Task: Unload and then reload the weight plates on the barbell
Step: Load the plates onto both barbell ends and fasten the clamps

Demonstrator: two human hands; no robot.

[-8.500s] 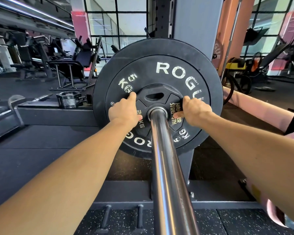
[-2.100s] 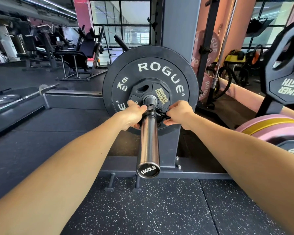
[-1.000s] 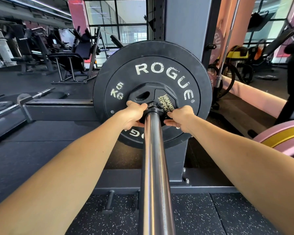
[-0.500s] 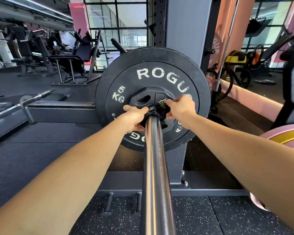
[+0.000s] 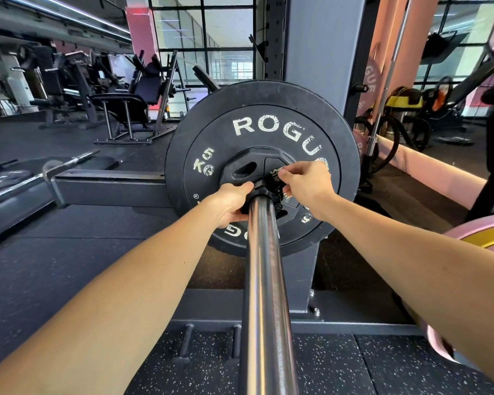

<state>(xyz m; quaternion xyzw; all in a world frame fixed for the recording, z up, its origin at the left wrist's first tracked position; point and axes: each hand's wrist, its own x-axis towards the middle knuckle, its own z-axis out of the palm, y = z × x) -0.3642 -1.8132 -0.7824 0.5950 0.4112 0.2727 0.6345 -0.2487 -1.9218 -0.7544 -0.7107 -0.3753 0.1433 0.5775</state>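
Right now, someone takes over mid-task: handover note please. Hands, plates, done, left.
Left hand: grips the black collar at the barbell sleeve, from the left.
Right hand: its fingers pinch the collar's upper right part, likely its lever.
Plates: large black Rogue plate on the sleeve, small Hammer Strength plate seated in front of it.
Done: both plates loaded, collar against the small plate.
Left: whether the collar is locked cannot be told; check the clamp, then release both hands.
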